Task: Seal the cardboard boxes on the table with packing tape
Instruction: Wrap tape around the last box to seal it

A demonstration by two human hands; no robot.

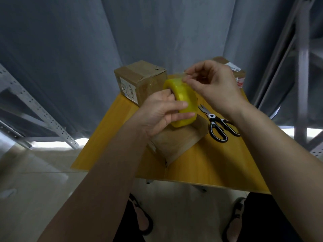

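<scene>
I hold tape roll in left hand above near box; right hand pinches loose end. Risk: thin film tears or folds onto itself if pulled crooked. Scissors beside box.

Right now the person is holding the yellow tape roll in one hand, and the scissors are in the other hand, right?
Not quite. The left hand does hold the yellow tape roll, but the scissors lie on the table. The right hand is pinching the loose tape end, as the head view shows.
</scene>
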